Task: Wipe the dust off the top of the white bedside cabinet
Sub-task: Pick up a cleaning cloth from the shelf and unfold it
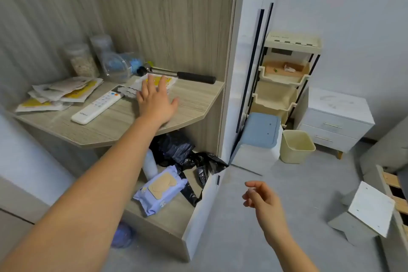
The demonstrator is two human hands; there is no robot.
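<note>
Centre frame, our flat, empty left hand (154, 100) reached over a packet (160, 80), where it could knock the tool (183, 74) behind; our right hand (262, 196) hung empty, loosely curled.

Soft, even, cool light fills the room, and my left hand (154, 99) throws only a faint shadow on the shelf (194, 104) under it, while the space below that hand is dim. The whole picture is slightly soft. The jars (81, 62) left of my hand are hazy, my forearm (88, 194) swells near the bottom edge, and the door (237, 73) right of it bows.
</note>
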